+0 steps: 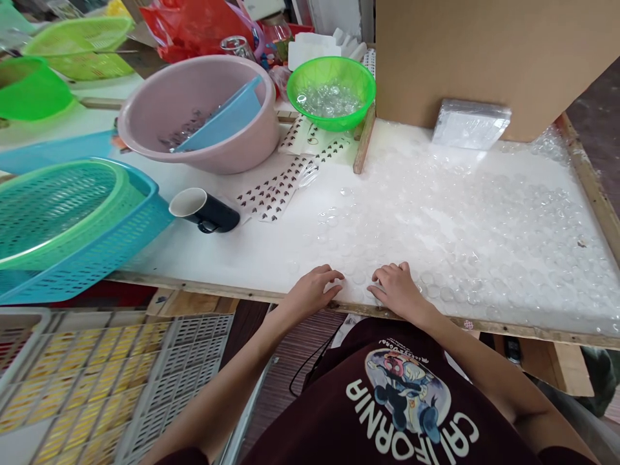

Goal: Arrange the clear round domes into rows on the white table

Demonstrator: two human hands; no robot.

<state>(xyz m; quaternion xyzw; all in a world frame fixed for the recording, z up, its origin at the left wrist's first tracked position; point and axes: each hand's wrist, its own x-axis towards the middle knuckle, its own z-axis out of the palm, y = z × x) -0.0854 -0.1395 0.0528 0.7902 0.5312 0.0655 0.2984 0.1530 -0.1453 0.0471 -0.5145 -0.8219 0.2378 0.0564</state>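
Observation:
My left hand (314, 288) and my right hand (394, 287) rest side by side at the near edge of a white board (271, 245). Their fingers are curled down onto small clear glass discs (484, 219) that lie spread across the board. I cannot make out whether either hand pinches a disc. Sheets printed with small dark heart shapes (278, 187) lie further back, left of the discs.
A black mug (206, 210) lies on its side at the left. Behind it a pink basin (198, 113) holds a blue scoop, and a green bowl (331, 92) holds clear discs. Teal baskets (68, 219) stand at far left. A cardboard panel (494, 58) rises at the back.

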